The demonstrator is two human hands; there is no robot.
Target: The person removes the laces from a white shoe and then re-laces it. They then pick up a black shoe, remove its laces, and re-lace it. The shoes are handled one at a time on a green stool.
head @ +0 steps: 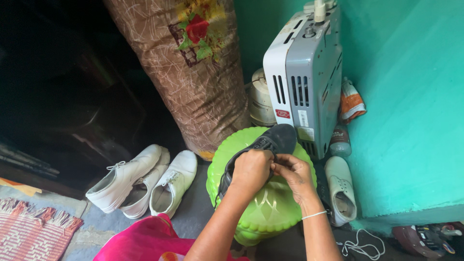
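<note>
My left hand (251, 169) & right hand (291, 170), together at frame ctr, both grip black shoe (270, 142), which lies on green plastic stool (266, 212). White shoes (145, 181) lower left.

Grey floor (193, 212) carries everything. Green plastic stool (270, 212) stands mid-floor, a black shoe (270, 142) lying on its top. Left of stool: three white shoes (140, 181) side by side, touching. At the far left edge, a red striped rug (29, 232) w/ fringe. Along the teal wall on the right: another white shoe (340, 188), a loose white lace (362, 246), a small bottle (340, 140). Behind the stool stand a grey-white appliance (304, 72) and a brown patterned roll (198, 72).
</note>
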